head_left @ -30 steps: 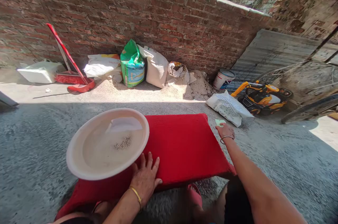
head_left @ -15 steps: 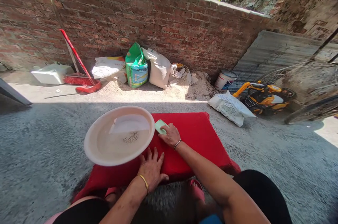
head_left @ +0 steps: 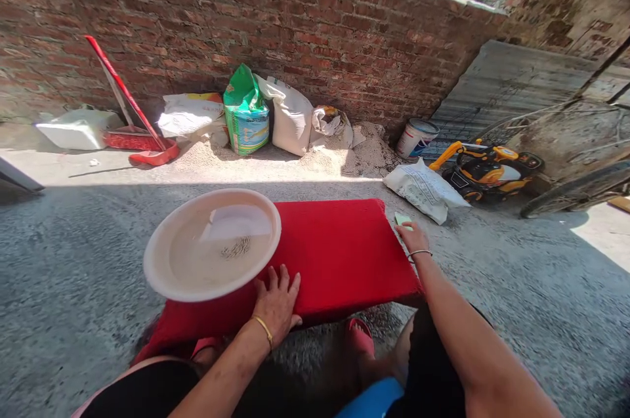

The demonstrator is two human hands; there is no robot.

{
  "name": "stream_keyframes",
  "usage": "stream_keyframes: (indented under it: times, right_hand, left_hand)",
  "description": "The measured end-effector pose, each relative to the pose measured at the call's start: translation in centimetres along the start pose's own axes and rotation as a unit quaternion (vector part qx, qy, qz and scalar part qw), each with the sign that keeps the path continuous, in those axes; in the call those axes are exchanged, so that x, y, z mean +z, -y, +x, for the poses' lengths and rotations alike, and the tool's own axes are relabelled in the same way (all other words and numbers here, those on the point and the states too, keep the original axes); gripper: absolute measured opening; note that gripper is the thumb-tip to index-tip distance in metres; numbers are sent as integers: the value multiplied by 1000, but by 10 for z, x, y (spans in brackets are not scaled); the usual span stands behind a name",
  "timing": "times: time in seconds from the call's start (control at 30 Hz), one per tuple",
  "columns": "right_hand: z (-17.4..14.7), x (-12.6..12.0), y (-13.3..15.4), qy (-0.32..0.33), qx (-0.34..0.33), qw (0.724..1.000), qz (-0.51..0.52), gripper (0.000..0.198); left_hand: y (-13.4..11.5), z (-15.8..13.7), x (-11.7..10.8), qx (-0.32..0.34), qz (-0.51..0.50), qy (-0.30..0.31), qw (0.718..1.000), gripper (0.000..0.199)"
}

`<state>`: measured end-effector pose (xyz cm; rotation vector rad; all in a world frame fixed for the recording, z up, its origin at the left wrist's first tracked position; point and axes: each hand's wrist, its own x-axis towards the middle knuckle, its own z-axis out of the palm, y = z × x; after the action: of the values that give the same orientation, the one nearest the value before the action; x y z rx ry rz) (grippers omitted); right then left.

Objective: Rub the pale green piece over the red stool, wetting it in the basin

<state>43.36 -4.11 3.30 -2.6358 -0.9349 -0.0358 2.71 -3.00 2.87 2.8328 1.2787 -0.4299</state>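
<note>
gripping the green pad (head_left: 403, 219), the right hand (head_left: 416, 237) is now out at the desk's (head_left: 339, 247) right edge, no longer beside the basin (head_left: 156, 273), so one sweep across seems complete, while the left hand (head_left: 275, 310) rests fingers spread on the near edge.

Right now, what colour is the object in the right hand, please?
The object in the right hand is pale green, showing best in the head view.

basin (head_left: 160, 262): smooth plastic | bench (head_left: 339, 247): matt (cloth-like) | floor (head_left: 88, 273): rough concrete
</note>
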Motion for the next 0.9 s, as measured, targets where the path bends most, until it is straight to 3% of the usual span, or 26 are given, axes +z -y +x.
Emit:
stream_keyframes:
  times: [0.1, 0.27, 0.47, 0.6, 0.77, 0.9]
  right_hand:
    - [-26, 18, 27, 13, -40, 999, 31, 35]
    - [-52, 27, 53, 8, -219, 973, 78, 32]
    - [-30, 22, 36, 64, -142, 980, 124, 34]
    - [-25, 17, 29, 77, -102, 987, 99, 29]
    - [-32, 9, 42, 70, -104, 992, 31, 47]
    - [-36, 8, 55, 100, -121, 988, -7, 44]
  left_hand:
    - [1, -1, -2, 3, 20, -3, 1000, 89]
    - [0, -1, -7, 3, 45, 1, 999, 86]
    - [1, 1, -3, -3, 48, 7, 999, 84]
    - [1, 1, -2, -4, 44, 7, 999, 85]
    - [1, 1, -9, 1, 42, 14, 999, 86]
    - [1, 2, -11, 5, 43, 13, 999, 89]
